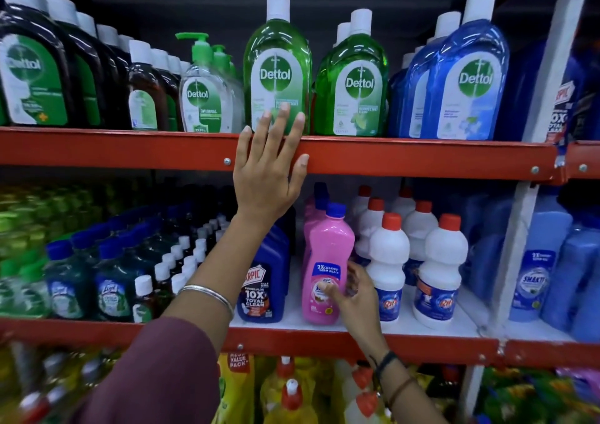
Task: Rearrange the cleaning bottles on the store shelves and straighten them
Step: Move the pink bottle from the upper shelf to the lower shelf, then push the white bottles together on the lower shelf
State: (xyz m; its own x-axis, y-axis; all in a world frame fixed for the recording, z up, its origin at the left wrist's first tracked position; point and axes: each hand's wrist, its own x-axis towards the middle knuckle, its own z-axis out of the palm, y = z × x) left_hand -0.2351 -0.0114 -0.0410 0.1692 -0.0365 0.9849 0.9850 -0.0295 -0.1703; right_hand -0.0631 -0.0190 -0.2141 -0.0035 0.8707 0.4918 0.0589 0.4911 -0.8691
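Note:
My left hand (268, 167) lies flat and open against the red front rail of the upper shelf (422, 155), fingertips touching the base of a tall green Dettol bottle (277, 63). A second green Dettol bottle (352, 82) and a blue one (467, 76) stand to its right. On the middle shelf my right hand (352, 297) grips the lower front of a pink bottle with a blue cap (328, 261), thumb across its label. A dark blue Harpic bottle (261, 280) stands just left of it, and white bottles with red caps (388, 261) stand just right.
Dark Dettol bottles (35, 76) and pump dispensers (203, 95) fill the upper shelf's left. Lizol bottles (113, 280) crowd the middle shelf's left. Light blue bottles (539, 267) sit beyond a white upright post (519, 229). Yellow bottles (289, 394) fill the lowest shelf.

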